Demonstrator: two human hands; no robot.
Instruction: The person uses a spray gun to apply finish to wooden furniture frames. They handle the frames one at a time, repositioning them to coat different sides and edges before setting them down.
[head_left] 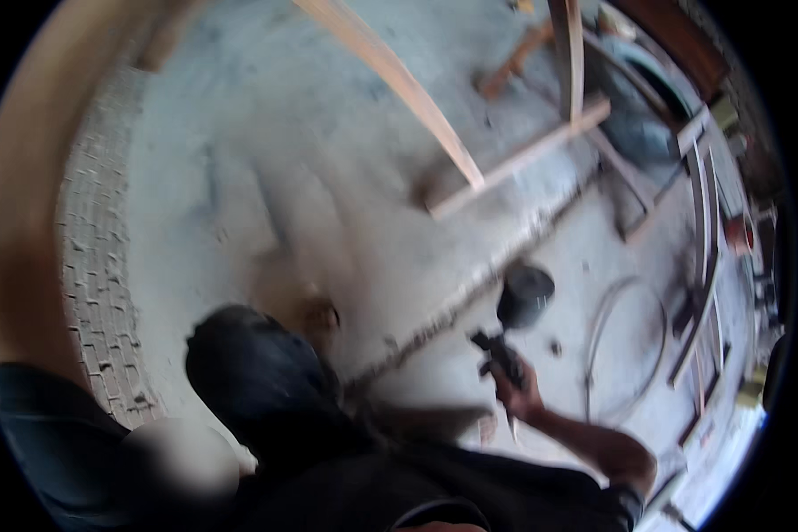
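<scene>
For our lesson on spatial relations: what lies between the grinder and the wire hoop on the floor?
In the head view, only concrete floor lies between the grinder and the hoop, bare except for one small dark scrap.

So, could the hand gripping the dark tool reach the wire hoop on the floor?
Probably yes: the wire hoop lies just beside the hand, bare concrete between, but the hand is full.
</scene>
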